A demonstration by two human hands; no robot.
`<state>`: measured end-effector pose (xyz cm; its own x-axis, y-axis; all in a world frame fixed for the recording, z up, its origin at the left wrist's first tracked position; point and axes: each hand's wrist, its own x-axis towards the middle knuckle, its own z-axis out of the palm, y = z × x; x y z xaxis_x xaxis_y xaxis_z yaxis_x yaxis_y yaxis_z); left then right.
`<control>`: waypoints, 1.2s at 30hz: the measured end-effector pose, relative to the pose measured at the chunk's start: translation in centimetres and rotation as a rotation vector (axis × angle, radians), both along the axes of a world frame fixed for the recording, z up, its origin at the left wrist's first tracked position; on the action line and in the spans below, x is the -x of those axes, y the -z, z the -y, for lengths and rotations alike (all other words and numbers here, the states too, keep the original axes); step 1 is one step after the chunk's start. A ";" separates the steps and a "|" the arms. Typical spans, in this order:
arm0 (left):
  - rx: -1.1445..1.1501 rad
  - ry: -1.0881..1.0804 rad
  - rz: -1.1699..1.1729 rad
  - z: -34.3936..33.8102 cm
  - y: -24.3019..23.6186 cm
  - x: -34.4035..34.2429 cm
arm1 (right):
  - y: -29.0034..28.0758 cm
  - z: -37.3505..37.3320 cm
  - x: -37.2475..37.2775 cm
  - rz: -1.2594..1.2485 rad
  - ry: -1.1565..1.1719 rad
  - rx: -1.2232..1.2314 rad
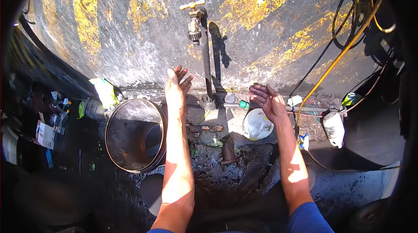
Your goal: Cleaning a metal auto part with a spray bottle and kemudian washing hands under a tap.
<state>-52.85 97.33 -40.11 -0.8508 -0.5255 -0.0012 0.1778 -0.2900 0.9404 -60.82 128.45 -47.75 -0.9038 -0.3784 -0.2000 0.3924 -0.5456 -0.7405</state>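
Observation:
My left hand (177, 84) is raised in front of the wall, its fingers apart and nothing in it. A brass tap (194, 25) with a T-shaped handle stands beyond it on a dark upright pipe (206, 63). My right hand (270, 102) hangs open and empty too, its palm turned inward and its fingertips smudged dark. Just below and left of that hand sits a round white container (257, 125). Nearby lies a green hose connector (244, 104). Neither hand touches the tap.
An open round drum (114, 154) stands left of my left forearm. At the right are an orange hose (333, 65), a white bottle (334, 129) and a large dark tub (374, 133). A rusty flanged pipe piece (228, 151) stands between my arms. Boxes (45, 134) lie far left.

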 end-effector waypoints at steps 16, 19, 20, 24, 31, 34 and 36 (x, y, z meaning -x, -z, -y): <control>1.925 -0.144 0.114 -2.0 -23.1 8.6 | 1.0 17.8 1.3 0.345 -0.072 0.191; 1.914 -0.138 0.237 -3.5 -23.8 9.4 | 1.3 18.8 1.4 0.315 -0.054 0.164; 1.918 -0.148 0.303 -3.9 -24.0 9.6 | 1.4 19.2 1.4 0.311 -0.122 0.182; 1.545 -0.102 0.514 -3.1 -25.3 10.3 | 1.3 20.5 0.9 0.193 -0.106 0.228; 0.126 0.315 0.326 1.6 -22.4 10.6 | 0.7 21.5 0.4 0.442 0.075 0.570; -0.019 0.029 -0.198 0.6 -17.5 9.0 | 0.5 21.6 0.5 0.441 0.139 0.563; -0.024 -0.237 -0.313 0.4 -12.7 6.9 | 0.6 21.7 0.7 0.417 0.154 0.512</control>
<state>-59.76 96.92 -27.46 -0.6672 -0.7102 0.2244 0.5195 -0.2279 0.8235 -61.54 106.79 -48.33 -0.8413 -0.3911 -0.3732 0.4785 -0.8599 -0.1775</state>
